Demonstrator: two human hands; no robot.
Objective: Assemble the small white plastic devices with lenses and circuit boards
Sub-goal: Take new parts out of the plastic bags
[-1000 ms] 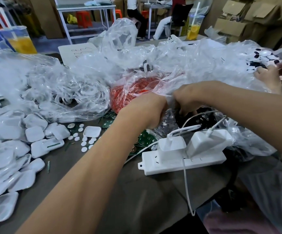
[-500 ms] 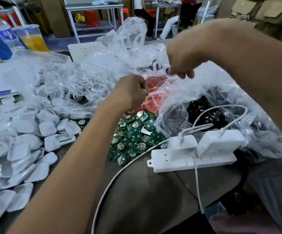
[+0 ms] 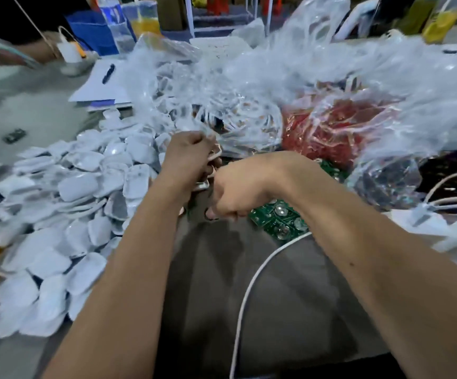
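Note:
My left hand [image 3: 191, 157] is closed at the edge of a big pile of white plastic shells [image 3: 85, 184], with a small white plastic piece [image 3: 214, 154] showing at its fingers. Just right of it and lower, my right hand [image 3: 235, 194] is curled into a fist, knuckles almost touching the left hand. A small pale part [image 3: 202, 186] sits between the two hands; motion blur hides who holds it. Green circuit boards with round lenses [image 3: 279, 218] lie right beside my right hand.
Behind the hands are a clear bag of white parts [image 3: 230, 110], a bag of red parts [image 3: 331, 132] and a bag of black parts [image 3: 446, 173]. A white cable [image 3: 249, 283] crosses the dark tabletop. White chargers [image 3: 440, 228] are at right, and a notebook with pen [image 3: 104, 83] at back left.
Both hands have come down and left from the plastic bags to the gap between the shell pile and the circuit boards. My right hand has let go of the bag.

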